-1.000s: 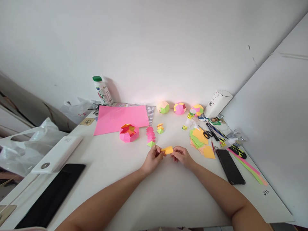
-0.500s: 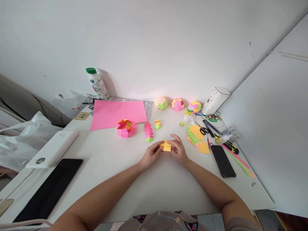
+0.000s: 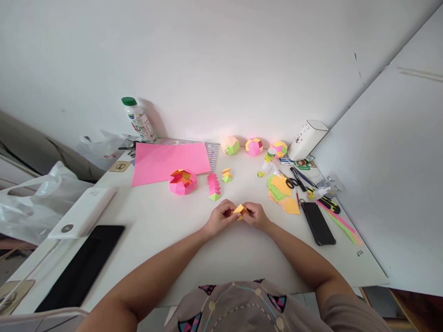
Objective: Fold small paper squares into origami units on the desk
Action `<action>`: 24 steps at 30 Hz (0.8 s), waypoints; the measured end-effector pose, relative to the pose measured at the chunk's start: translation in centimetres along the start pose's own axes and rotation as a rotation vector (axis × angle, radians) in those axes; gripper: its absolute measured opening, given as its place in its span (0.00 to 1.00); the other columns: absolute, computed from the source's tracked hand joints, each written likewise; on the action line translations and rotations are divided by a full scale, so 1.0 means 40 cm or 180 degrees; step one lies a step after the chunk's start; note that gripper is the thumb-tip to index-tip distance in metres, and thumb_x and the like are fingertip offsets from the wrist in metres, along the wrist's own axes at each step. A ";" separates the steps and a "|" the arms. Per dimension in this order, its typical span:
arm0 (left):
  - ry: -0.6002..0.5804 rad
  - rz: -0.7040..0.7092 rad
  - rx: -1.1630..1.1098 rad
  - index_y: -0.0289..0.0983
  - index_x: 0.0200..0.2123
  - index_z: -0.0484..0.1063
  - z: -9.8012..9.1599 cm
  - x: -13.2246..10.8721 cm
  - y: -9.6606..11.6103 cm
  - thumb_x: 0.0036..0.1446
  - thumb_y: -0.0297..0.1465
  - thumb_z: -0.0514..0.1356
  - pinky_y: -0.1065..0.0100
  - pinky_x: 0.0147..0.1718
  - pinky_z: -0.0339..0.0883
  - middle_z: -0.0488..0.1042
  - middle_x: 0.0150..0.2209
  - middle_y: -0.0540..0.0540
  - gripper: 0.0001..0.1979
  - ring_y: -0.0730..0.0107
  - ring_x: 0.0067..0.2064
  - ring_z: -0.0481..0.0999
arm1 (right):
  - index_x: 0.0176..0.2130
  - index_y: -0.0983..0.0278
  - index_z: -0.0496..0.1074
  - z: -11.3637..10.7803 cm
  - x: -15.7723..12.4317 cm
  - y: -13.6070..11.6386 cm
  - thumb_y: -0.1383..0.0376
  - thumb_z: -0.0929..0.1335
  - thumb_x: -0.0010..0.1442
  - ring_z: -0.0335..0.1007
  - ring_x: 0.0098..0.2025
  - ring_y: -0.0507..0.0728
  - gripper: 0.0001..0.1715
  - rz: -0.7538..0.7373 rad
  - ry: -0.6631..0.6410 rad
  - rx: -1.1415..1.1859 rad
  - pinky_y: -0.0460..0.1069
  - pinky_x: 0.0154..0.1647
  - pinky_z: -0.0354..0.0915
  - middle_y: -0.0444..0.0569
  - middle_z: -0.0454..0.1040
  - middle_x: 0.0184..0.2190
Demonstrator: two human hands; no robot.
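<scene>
A small orange paper square [image 3: 240, 210], partly folded with a raised point, is held between both hands above the table's front middle. My left hand [image 3: 221, 217] pinches its left side, thumb in front. My right hand [image 3: 256, 215] grips its right side, fingers curled behind. Just beyond the hands lie a row of pink folded paper pieces [image 3: 213, 184] ending in a green one, and a short stack of orange and green folded pieces [image 3: 226, 175]. Left of these sits an open pink paper ball [image 3: 182, 182].
Loose coloured paper squares [image 3: 279, 187], scissors [image 3: 290, 180] and a black phone [image 3: 317, 223] lie to the right. Three finished paper balls [image 3: 254, 146] line the wall. A pink sheet [image 3: 169, 160], a bottle [image 3: 140, 122], a black tablet [image 3: 81, 267] and a white power bank [image 3: 85, 212] are leftward.
The orange paper was flat with a crease and is now bent up into a point. My right hand's raised fingers have closed onto the paper. The view has shifted slightly.
</scene>
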State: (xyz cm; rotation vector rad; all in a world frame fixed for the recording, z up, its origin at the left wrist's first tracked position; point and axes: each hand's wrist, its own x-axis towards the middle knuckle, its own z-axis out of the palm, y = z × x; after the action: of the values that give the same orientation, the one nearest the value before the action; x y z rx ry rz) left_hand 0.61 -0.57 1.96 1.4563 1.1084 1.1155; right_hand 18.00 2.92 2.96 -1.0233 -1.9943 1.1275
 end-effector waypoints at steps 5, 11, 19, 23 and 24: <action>0.0116 -0.0506 -0.0661 0.37 0.33 0.60 0.009 0.004 -0.014 0.51 0.43 0.59 0.72 0.27 0.60 0.67 0.27 0.52 0.16 0.77 0.27 0.65 | 0.22 0.65 0.64 -0.012 0.005 0.009 0.62 0.65 0.51 0.52 0.22 0.49 0.10 0.0239 -0.0232 0.0391 0.45 0.22 0.51 0.41 0.59 0.19; 0.0227 -0.0433 -0.0951 0.39 0.34 0.55 0.003 0.005 -0.014 0.52 0.41 0.59 0.71 0.28 0.63 0.68 0.25 0.54 0.16 0.76 0.26 0.68 | 0.24 0.65 0.66 -0.020 0.005 0.009 0.58 0.65 0.55 0.56 0.24 0.49 0.14 0.0407 -0.0195 0.0732 0.46 0.25 0.54 0.42 0.61 0.21; -0.0049 -0.0466 -0.0658 0.39 0.45 0.56 -0.003 -0.004 -0.005 0.53 0.39 0.58 0.69 0.33 0.64 0.71 0.27 0.53 0.20 0.75 0.28 0.70 | 0.26 0.65 0.68 -0.030 0.013 0.015 0.54 0.67 0.53 0.62 0.22 0.50 0.16 0.0660 0.0202 0.1092 0.46 0.23 0.59 0.41 0.64 0.20; 0.0188 -0.0536 -0.0622 0.38 0.42 0.56 -0.001 -0.005 -0.004 0.52 0.42 0.58 0.69 0.30 0.63 0.71 0.23 0.54 0.20 0.74 0.25 0.70 | 0.30 0.63 0.64 -0.022 0.008 0.022 0.52 0.63 0.58 0.63 0.16 0.50 0.17 0.0693 0.0397 0.1182 0.45 0.18 0.59 0.39 0.65 0.17; 0.0248 -0.0576 -0.0596 0.38 0.40 0.57 0.000 -0.006 -0.004 0.53 0.43 0.57 0.70 0.28 0.62 0.71 0.21 0.54 0.19 0.74 0.24 0.69 | 0.31 0.62 0.63 -0.018 0.005 0.023 0.52 0.62 0.59 0.63 0.16 0.50 0.16 0.0653 0.0523 0.1168 0.45 0.17 0.59 0.39 0.64 0.16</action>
State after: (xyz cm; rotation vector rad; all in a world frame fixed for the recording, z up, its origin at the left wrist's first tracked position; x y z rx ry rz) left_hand 0.55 -0.79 1.78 1.1526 1.1336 1.1231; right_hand 18.76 3.70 2.48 -1.0990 -1.5079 1.4061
